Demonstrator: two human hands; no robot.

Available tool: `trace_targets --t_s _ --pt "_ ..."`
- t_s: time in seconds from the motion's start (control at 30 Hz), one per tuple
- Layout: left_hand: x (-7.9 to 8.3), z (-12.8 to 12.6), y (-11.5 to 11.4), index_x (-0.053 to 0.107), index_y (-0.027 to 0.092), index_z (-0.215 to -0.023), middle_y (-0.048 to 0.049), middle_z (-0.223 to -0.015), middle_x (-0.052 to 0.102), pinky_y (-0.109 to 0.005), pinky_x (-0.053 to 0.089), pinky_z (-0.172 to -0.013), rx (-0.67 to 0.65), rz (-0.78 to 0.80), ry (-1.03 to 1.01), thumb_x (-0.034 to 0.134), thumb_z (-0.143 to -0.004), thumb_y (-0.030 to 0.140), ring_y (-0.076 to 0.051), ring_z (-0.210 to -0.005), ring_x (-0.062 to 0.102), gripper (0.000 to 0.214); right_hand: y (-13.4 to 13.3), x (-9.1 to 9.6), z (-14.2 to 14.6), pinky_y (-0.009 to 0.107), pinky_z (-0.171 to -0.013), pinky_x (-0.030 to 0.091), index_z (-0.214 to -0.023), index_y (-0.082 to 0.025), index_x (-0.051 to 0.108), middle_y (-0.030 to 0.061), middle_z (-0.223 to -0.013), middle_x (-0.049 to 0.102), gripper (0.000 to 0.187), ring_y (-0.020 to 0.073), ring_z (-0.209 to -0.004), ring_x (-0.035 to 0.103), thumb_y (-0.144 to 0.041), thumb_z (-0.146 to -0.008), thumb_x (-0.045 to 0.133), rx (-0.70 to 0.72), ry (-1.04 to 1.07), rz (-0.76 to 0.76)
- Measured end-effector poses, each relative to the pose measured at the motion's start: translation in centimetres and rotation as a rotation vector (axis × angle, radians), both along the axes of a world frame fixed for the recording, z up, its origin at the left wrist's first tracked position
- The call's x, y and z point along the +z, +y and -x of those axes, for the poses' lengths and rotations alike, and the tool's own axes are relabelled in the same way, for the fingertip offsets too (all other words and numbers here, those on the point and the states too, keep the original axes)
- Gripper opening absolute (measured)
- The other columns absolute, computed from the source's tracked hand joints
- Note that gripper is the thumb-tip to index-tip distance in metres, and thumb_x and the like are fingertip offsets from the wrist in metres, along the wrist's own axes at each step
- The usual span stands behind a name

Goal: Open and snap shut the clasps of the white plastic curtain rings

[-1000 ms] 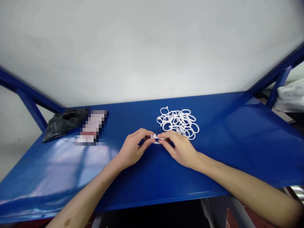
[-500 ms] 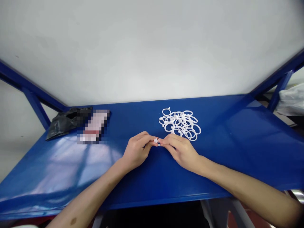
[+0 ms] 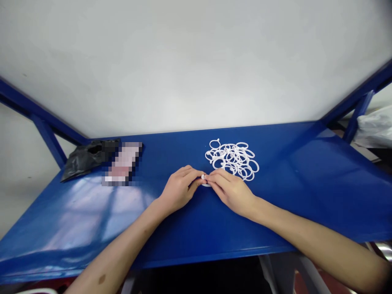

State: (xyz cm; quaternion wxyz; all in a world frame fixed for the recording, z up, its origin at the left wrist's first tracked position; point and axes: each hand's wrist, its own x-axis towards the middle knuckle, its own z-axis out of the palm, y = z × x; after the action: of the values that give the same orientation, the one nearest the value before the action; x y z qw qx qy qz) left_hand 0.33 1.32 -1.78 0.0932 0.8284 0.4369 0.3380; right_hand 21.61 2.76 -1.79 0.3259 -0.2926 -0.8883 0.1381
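Observation:
Both of my hands meet at the middle of a blue shelf point(image 3: 306, 188). My left hand point(image 3: 179, 191) and my right hand point(image 3: 231, 191) pinch one small white plastic ring point(image 3: 204, 180) between their fingertips, low over the surface. Most of that ring is hidden by my fingers. Just beyond my right hand lies a pile of several white plastic rings point(image 3: 233, 158), loosely tangled together.
A crumpled black plastic bag point(image 3: 84, 158) lies at the shelf's far left, with a blurred flat pink-and-white item point(image 3: 122, 164) beside it. A white wall stands behind. Blue frame bars rise at both sides. A pale bag point(image 3: 375, 128) shows at the far right.
My fingertips have drawn closer together around the white ring, covering more of it. The hands stayed at the same spot; the view shifted slightly.

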Motion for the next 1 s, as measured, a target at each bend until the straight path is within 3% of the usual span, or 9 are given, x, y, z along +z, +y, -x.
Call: trace_targets --t_s 0.13,0.23,0.37,0.53,0.77,0.9,1.0 --pt "-0.2 0.6 0.7 0.067 0.02 -0.112 -0.0067 -0.105 0.075 -0.04 0.053 -0.087 0.048 0.018 0.073 0.056 -0.099 0.039 -0.021 -0.097 0.064 0.025 1.3 1.5 -0.8 0.03 -0.067 0.056 -0.113 -0.019 0.069 0.0103 -0.106 0.067 0.025 0.0174 -0.084 0.066 -0.026 -0.104 0.046 -0.126 -0.069 -0.118" --pt "-0.6 1.2 1.2 0.066 0.019 -0.116 -0.0081 -0.113 0.072 -0.044 0.051 -0.096 0.13 0.086 0.1 0.055 -0.099 0.036 -0.024 -0.108 0.061 0.026 4.0 3.3 -1.5 0.034 -0.073 0.054 -0.106 -0.017 0.071 0.0095 -0.101 0.069 0.021 0.0216 -0.089 0.064 -0.025 -0.101 0.052 -0.264 -0.108 -0.144" --pt "-1.2 1.7 1.8 0.067 0.018 -0.115 -0.0098 -0.123 0.068 -0.048 0.048 -0.105 0.181 0.11 0.134 0.055 -0.099 0.03 -0.026 -0.12 0.056 0.023 9.1 4.3 -1.4 0.038 -0.079 0.05 -0.094 -0.019 0.071 0.007 -0.093 0.072 0.014 0.0237 -0.092 0.06 -0.019 -0.095 0.058 -0.32 -0.211 -0.01" --pt "-1.5 1.9 1.8 0.068 0.017 -0.114 -0.0099 -0.128 0.066 -0.048 0.047 -0.108 0.188 0.126 0.146 0.054 -0.098 0.027 -0.026 -0.124 0.055 0.023 12.8 3.4 0.2 0.039 -0.086 0.049 -0.091 -0.017 0.073 0.0081 -0.093 0.073 0.013 0.0222 -0.091 0.061 -0.017 -0.09 0.061 -0.264 -0.376 0.107" --pt "-1.3 1.6 1.8 0.067 0.019 -0.112 -0.0094 -0.126 0.066 -0.049 0.049 -0.106 0.19 0.114 0.139 0.055 -0.097 0.026 -0.026 -0.122 0.057 0.021 10.6 3.8 -0.1 0.043 -0.082 0.051 -0.097 -0.015 0.074 0.0116 -0.094 0.07 0.02 0.0288 -0.098 0.057 -0.02 -0.095 0.054 -0.33 -0.336 -0.084" --pt "-1.5 1.5 1.7 0.066 0.018 -0.112 -0.0104 -0.127 0.065 -0.05 0.048 -0.105 0.189 0.109 0.148 0.055 -0.097 0.026 -0.027 -0.122 0.056 0.02 7.1 4.5 -0.5 0.042 -0.081 0.051 -0.101 -0.015 0.072 0.0114 -0.094 0.069 0.021 0.0272 -0.093 0.056 -0.025 -0.098 0.054 -0.23 -0.271 -0.209" --pt "-1.5 1.5 1.7 0.065 0.017 -0.113 -0.0118 -0.128 0.064 -0.05 0.048 -0.105 0.191 0.101 0.16 0.055 -0.097 0.025 -0.027 -0.123 0.055 0.021 3.8 4.0 0.0 0.039 -0.082 0.051 -0.105 -0.016 0.071 0.0101 -0.096 0.068 0.024 0.0244 -0.093 0.058 -0.027 -0.101 0.05 -0.051 -0.297 -0.238"
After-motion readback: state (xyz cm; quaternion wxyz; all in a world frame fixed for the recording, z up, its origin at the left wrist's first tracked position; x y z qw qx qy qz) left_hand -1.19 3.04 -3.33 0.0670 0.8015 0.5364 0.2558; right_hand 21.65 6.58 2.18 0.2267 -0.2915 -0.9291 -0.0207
